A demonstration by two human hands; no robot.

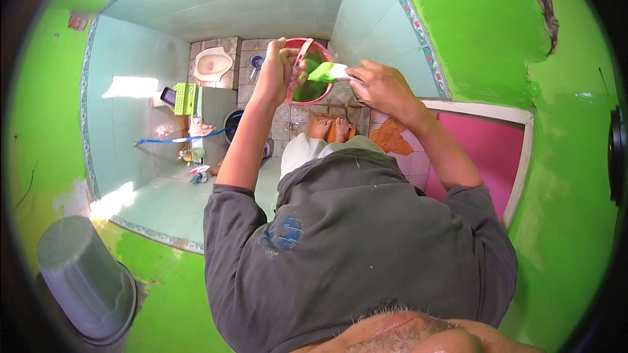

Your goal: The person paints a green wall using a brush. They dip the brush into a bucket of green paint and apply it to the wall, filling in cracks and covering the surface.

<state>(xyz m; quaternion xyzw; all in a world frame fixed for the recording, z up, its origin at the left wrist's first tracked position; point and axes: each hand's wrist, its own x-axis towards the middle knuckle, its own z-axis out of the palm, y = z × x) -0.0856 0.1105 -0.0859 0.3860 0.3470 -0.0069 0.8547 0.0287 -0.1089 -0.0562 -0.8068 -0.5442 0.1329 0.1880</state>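
Observation:
My left hand [280, 68] is closed around the pale pink, speckled handle [301, 59] of a red bucket [329, 95]. Green paint [314, 59] shows inside the bucket. Over its right side, my right hand [377, 86] grips a paintbrush [330, 72] with a white upper part and a green-coated end. The brush tilts left, its green end above the bucket's opening. My left fingers are partly hidden behind the hand.
Below stand my bare feet [330, 128] on an orange mat [320, 117]. A squat toilet [212, 64] and a blue dipper [257, 61] lie farther left. A green basket [186, 99] tops a tiled ledge. At right is a pink door [481, 157]; lower left, a grey upturned bucket [85, 274].

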